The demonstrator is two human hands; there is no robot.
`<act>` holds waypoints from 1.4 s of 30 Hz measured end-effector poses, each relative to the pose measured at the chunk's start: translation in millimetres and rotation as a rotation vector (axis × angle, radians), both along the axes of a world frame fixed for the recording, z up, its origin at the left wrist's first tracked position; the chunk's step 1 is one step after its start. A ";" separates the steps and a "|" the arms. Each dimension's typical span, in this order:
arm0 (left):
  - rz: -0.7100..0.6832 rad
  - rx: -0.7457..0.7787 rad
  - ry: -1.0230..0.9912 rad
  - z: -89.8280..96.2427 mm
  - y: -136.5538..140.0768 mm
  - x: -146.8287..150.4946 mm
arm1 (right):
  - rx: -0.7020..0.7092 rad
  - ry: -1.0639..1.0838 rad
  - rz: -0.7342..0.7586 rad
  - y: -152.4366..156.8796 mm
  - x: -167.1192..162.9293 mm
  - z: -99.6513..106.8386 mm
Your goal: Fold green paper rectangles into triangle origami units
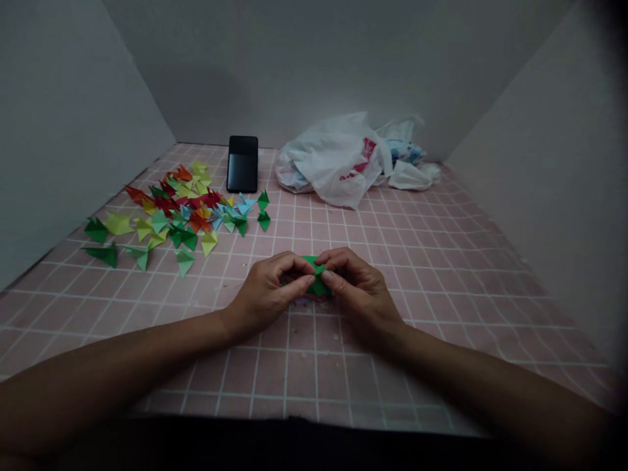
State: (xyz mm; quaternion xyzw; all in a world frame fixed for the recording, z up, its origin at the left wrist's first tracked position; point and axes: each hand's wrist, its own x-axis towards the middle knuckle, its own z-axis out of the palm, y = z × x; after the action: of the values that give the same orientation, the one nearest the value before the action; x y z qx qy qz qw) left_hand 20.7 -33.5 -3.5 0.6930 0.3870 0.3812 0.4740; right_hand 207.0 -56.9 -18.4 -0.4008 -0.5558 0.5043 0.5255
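Note:
Between my two hands is a small piece of folded green origami paper (320, 288), partly covered by my fingers. My left hand (275, 281) pinches its left side between thumb and index finger. On the right side, the thumb and fingers of my right hand (360, 281) pinch it too. Below the green piece, a few edges of other coloured paper show on the table; most of that is hidden. Away to the left lies a loose pile of small folded paper pieces (184, 237) in green, yellow, red, orange and light blue.
A pink tablecloth with white grid lines (422, 261) covers the table. Near the back wall a black phone (243, 163) leans upright. Right of it sits a crumpled white plastic bag (338, 157) with red print, beside a blue-and-white package (405, 152). Pale walls enclose three sides.

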 end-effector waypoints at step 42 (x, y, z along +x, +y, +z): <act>-0.003 0.237 0.118 -1.7 -5.3 0.8 | 0.578 -0.566 -0.017 4.2 5.7 2.7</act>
State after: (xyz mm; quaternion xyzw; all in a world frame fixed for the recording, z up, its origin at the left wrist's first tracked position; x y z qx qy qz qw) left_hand 21.5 -38.8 -5.2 0.7660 0.3654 0.3822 0.3655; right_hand 212.6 -52.7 -15.7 -0.3642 -0.7940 0.1926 0.4470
